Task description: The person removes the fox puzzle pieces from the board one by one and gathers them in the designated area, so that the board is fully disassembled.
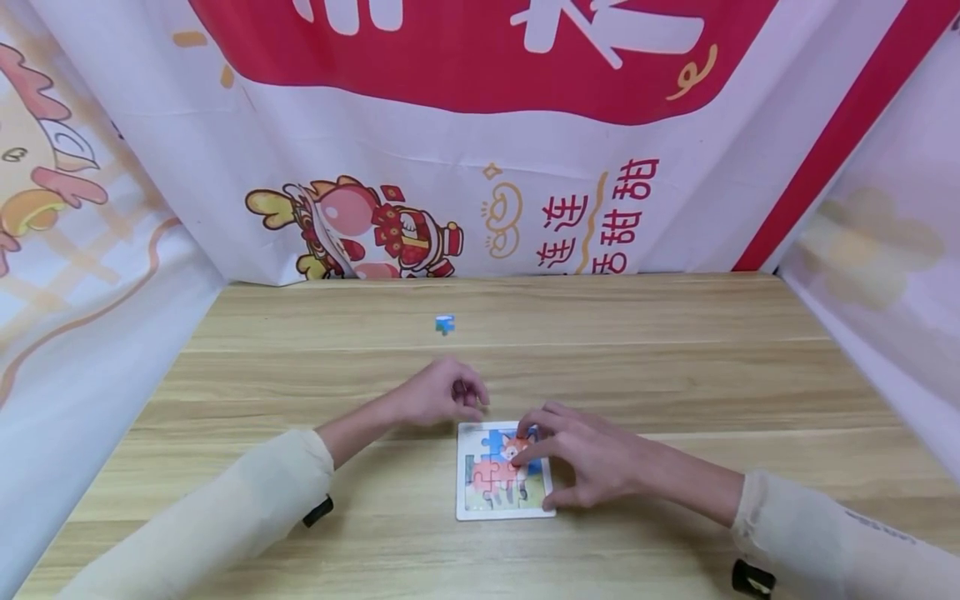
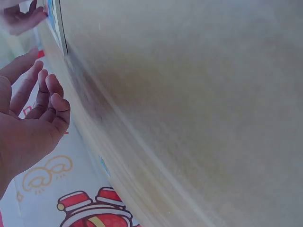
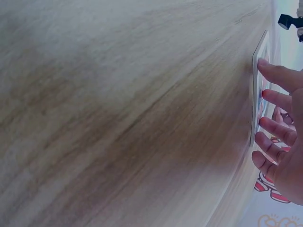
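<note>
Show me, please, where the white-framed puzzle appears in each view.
Head: white-framed puzzle below centre, slightly right.
Left wrist: puzzle at top left, cut off by the top edge.
Right wrist: puzzle near the right edge, steeply slanted.
Shared landmark: right hand, close to it in all three.

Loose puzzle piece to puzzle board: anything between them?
Yes: in the head view, the left grip shows between the loose piece and puzzle board; bare tabletop separates it from the piece.
</note>
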A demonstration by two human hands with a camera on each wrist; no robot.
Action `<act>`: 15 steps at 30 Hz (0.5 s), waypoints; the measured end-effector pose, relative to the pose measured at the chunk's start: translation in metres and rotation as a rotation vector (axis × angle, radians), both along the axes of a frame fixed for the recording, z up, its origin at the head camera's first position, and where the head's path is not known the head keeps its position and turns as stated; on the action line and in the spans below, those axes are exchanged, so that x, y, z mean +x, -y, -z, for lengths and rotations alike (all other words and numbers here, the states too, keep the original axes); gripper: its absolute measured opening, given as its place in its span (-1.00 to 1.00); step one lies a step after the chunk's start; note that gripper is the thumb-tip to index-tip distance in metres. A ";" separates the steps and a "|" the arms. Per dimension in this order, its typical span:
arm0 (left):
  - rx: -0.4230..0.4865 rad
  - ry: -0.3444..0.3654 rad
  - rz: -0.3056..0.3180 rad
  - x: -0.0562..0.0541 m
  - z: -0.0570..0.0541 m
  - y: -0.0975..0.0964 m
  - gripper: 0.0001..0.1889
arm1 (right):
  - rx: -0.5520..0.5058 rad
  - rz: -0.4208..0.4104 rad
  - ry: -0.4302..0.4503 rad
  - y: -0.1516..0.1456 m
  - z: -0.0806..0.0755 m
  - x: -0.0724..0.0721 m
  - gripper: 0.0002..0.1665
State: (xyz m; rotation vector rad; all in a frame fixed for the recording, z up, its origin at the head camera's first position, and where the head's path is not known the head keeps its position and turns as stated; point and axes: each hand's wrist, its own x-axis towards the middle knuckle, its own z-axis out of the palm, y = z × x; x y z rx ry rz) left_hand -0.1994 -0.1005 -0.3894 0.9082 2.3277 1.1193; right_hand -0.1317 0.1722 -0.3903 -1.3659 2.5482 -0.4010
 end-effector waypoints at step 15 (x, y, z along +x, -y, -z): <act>-0.050 0.006 0.043 0.020 0.006 -0.007 -0.87 | -0.055 -0.001 0.001 -0.002 0.005 -0.002 -0.36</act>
